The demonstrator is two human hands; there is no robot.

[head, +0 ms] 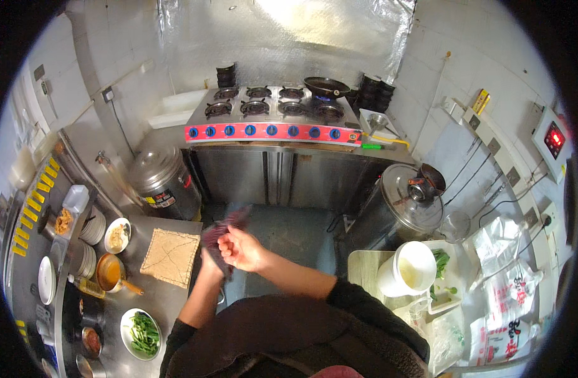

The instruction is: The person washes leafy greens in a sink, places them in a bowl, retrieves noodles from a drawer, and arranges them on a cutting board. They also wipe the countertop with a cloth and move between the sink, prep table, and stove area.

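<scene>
A dark red cloth (219,236), blurred and bunched, hangs between my two hands over the gap in front of the stove. My right hand (240,249) has curled fingers gripping the cloth near its middle. Lower and to the left, my left hand (212,265) is pressed against the cloth, its fingers mostly hidden behind it. Left of the hands, a tan woven square mat (171,257) lies on the steel counter (175,326). Chopped green vegetables (145,333) fill an oval white dish, and a pan of orange sauce (110,272) stands farther left.
Ahead is a multi-burner gas stove (272,130) with a black frying pan (327,87) over a lit burner. A lidded steel pot (159,170) stands left, another large lidded pot (397,208) right. Near my right arm are a white bucket (388,276) and plastic bags (506,288).
</scene>
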